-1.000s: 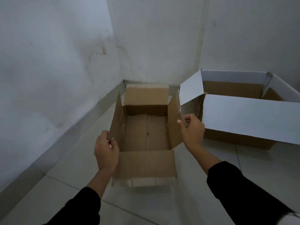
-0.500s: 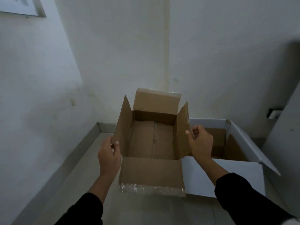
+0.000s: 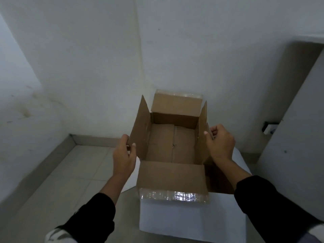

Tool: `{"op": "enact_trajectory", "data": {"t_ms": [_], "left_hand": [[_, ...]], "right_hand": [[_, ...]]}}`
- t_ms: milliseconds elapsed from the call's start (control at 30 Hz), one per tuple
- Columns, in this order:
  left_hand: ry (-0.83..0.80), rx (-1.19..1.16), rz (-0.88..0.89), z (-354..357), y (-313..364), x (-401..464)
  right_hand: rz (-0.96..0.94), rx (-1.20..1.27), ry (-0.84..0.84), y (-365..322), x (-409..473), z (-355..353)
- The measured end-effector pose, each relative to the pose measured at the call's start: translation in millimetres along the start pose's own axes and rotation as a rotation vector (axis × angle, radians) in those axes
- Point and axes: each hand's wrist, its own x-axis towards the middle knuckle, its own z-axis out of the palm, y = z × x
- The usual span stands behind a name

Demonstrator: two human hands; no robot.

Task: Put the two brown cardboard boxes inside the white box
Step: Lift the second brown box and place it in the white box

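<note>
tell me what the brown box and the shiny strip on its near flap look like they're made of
Brown box: apparently plain matte cardboard, judging by its tan, unprinted surface and stiff folded flaps. Shiny strip: probably clear plastic packing tape, since it is glossy, wrinkled and catches the light.

Stained white walls (image 3: 73,64) meeting in a corner, pale tiled floor (image 3: 75,172), grey skirting (image 3: 94,140), dim light

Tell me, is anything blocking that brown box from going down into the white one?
Nothing visible does. The brown box, held by the left hand and right hand, sits over the white box, whose visible opening looks clear.
</note>
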Motion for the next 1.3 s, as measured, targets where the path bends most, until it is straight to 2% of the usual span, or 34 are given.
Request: {"op": "enact_trajectory", "data": {"t_ms": [167,333,467,633,833,1000,1067,1200,1300], "left_hand": [[-0.146,0.02,-0.036,62,2,-23],[-0.286,0.094,-0.147,86,-21,-34],[-0.36,0.297,-0.139,99,-34,-33],[-0.5,0.446,-0.218,116,-45,-32],[-0.527,0.336,-0.329,125,-70,-35],[-0.72,0.414,-0.292,136,-81,-22],[-0.8,0.507,-0.27,138,-83,-19],[-0.937,0.646,-0.207,138,-82,-20],[-0.908,0.616,-0.112,134,-76,-24]], "right_hand": [[0.016,-0.091,-0.048,49,7,-8],[0.072,-0.141,-0.102,86,-10,1],[0.106,-0.283,-0.127,107,-21,18],[0.064,-0.381,-0.288,126,-38,37],[0.136,-0.29,-0.515,144,-45,48],[0.166,-0.471,-0.736,158,-46,64],[0.147,-0.581,-0.791,161,-46,68],[0.164,-0.614,-0.868,160,-47,71],[0.182,-0.571,-0.856,155,-50,64]]}}
